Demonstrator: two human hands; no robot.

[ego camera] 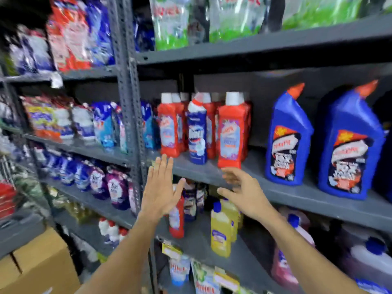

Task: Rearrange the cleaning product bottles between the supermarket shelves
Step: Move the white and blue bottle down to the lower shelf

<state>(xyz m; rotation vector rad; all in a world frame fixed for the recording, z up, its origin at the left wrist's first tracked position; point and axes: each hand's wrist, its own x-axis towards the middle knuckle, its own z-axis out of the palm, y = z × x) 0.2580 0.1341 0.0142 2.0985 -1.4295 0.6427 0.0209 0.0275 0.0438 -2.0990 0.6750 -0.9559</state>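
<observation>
Several red bottles with white caps [230,132] stand on the grey middle shelf [297,194], with one dark blue bottle [197,132] among them. Two large blue bottles with orange spouts [288,136] stand to their right. On the shelf below are a red bottle [176,219] and yellow bottles with blue caps [220,232]. My left hand [161,187] is flat and open in front of the shelf edge, holding nothing. My right hand [241,192] is open just below the front red bottle, fingers spread, not gripping it.
A grey perforated upright post [127,81] divides two shelf bays. Detergent pouches fill the top shelf [233,18] and the left bay [63,122]. Pink and white jugs [373,257] sit lower right. A cardboard box [42,264] stands on the floor at lower left.
</observation>
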